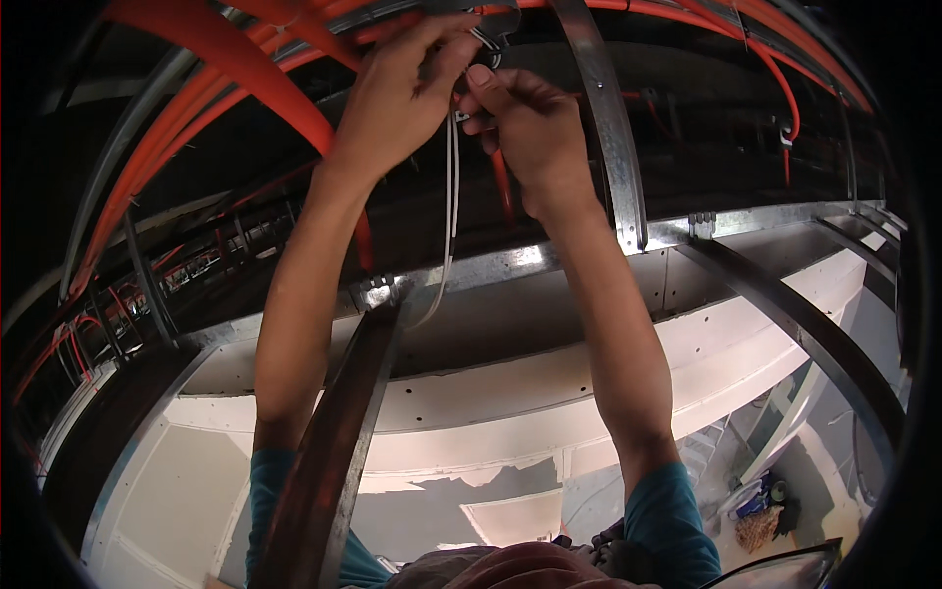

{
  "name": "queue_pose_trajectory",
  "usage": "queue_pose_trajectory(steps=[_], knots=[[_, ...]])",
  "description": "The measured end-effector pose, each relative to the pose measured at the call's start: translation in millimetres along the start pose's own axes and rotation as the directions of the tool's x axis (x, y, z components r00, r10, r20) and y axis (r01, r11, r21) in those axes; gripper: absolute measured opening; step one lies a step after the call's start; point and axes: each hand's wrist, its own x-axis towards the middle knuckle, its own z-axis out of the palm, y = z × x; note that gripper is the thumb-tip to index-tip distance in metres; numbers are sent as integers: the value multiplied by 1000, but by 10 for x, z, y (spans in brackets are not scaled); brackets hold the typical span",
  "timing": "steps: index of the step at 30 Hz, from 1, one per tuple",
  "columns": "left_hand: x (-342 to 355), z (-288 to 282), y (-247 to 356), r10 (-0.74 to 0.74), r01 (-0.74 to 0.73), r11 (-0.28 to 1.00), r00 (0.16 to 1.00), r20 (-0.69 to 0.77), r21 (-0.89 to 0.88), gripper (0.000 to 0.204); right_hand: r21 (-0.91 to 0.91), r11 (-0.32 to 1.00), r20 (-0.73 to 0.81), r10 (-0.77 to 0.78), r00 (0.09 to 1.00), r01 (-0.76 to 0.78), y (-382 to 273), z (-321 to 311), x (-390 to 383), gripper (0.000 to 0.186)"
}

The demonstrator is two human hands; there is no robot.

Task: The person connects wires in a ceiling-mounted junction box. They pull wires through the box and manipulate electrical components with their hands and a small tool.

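Observation:
Both my hands are raised to the top of the view and meet close together. My left hand [417, 93] is closed, its thumb and fingers pinching thin white and black wires [488, 41] near a dark opening. Beside it, my right hand [535, 133] is closed too, thumb and fingertips pressed together at the lower part of these wires. The exact grip is partly hidden by the fingers. A thin white cable [451, 196] hangs down from between my hands and curves behind a metal stud.
Orange conduits [235, 74] run overhead and on both sides. A metal strip [603, 118] hangs right of my hands. Metal channels [334, 461] and a metal rail [491, 270] cross below them. Lower down are pale boards [471, 398] and, at lower right, a floor with clutter [760, 515].

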Motion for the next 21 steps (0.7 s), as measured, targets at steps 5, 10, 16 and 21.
queue_pose_trajectory(steps=[5,10,16,21], knots=[[255,-42,-56,-164,145,986,945,282,86,62,-149,975,-93,-181,979,166,225,119,-76,24],[259,-14,-88,-285,262,958,907,311,114,60,-126,975,-137,-199,970,182,358,47,-157,26],[180,-39,-133,-247,218,968,905,347,122,47,-336,916,-81,-261,962,220,466,-229,187,25],[10,-37,-108,-20,-24,985,968,250,169,31,-325,879,-96,-398,912,349,481,-192,509,21]])
